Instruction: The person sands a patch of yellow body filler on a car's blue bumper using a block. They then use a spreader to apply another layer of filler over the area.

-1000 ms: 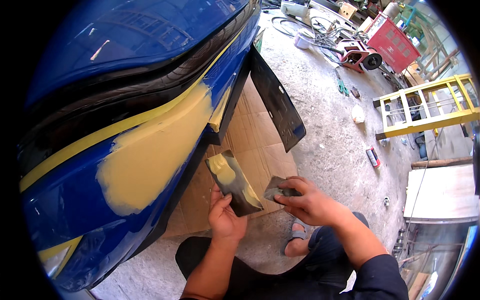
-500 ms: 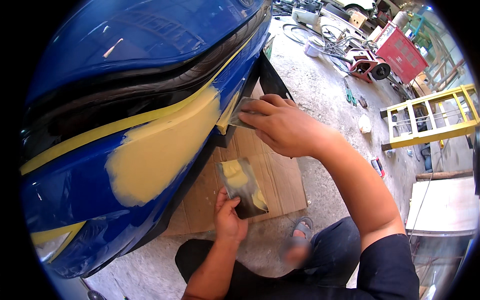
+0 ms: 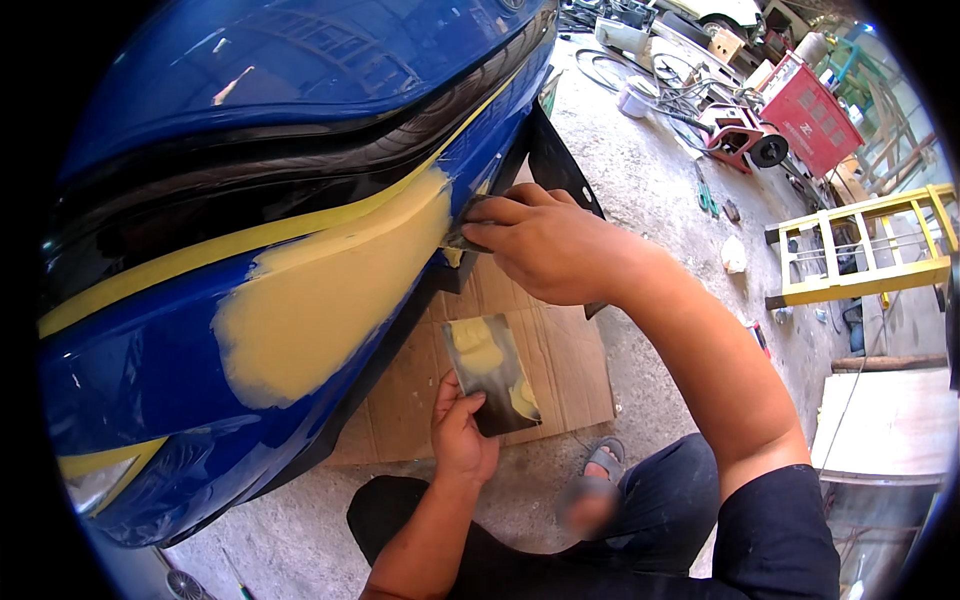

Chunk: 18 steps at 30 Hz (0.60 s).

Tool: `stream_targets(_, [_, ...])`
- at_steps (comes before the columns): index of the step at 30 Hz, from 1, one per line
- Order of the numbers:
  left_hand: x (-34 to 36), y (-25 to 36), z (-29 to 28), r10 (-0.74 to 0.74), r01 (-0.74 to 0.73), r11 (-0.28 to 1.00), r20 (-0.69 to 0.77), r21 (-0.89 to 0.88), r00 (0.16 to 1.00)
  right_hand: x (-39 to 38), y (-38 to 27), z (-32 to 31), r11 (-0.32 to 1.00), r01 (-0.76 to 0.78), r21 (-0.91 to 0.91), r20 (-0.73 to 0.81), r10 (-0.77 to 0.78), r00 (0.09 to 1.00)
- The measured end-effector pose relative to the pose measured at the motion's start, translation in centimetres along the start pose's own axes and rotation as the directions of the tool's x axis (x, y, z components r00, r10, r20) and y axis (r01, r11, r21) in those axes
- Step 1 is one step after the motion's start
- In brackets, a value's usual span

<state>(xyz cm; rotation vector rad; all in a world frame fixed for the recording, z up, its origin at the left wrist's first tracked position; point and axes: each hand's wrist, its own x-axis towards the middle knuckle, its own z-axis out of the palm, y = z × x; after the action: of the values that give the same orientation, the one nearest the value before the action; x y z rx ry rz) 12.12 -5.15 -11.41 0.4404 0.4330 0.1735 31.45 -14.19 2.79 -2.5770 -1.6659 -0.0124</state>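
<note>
A blue car bumper (image 3: 180,370) fills the left side, with a broad patch of yellow body filler (image 3: 330,300) spread over it. Yellow masking tape (image 3: 190,262) runs along the bumper's upper edge beside the black trim. At the patch's right end, my right hand (image 3: 550,240) grips a thin filler spreader (image 3: 462,228) pressed to the panel; the fingers cover most of it. Lower down, my left hand (image 3: 462,430) pinches a flat grey plate (image 3: 492,372) by its near left edge. Dabs of yellow filler lie on that plate.
Flattened cardboard (image 3: 570,370) lies on the concrete floor under the bumper. A black panel edge (image 3: 560,165) juts out beyond my right hand. Farther right are a yellow ladder (image 3: 860,290), a red machine (image 3: 810,115), a wire feeder with cables (image 3: 735,135) and a white board (image 3: 885,425).
My right hand has moved slightly left with the spreader, now at the filler patch's right end. The spreader is tilted more edge-on. My left hand and its plate have hardly moved.
</note>
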Motion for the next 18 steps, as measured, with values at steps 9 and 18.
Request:
stream_targets(9, [0.3, -0.2, 0.3, 0.001, -0.001, 1.0, 0.0, -0.014, 1.0, -1.2, -0.4, -0.2, 1.0, -0.011, 0.002, -0.016, 0.011, 1.0])
stream_targets(18, [0.3, 0.1, 0.1, 0.004, -0.001, 0.995, 0.032, -0.097, 0.999, -8.1, -4.0, -0.8, 0.861, 0.109, 0.496, -0.223, 0.005, 0.975])
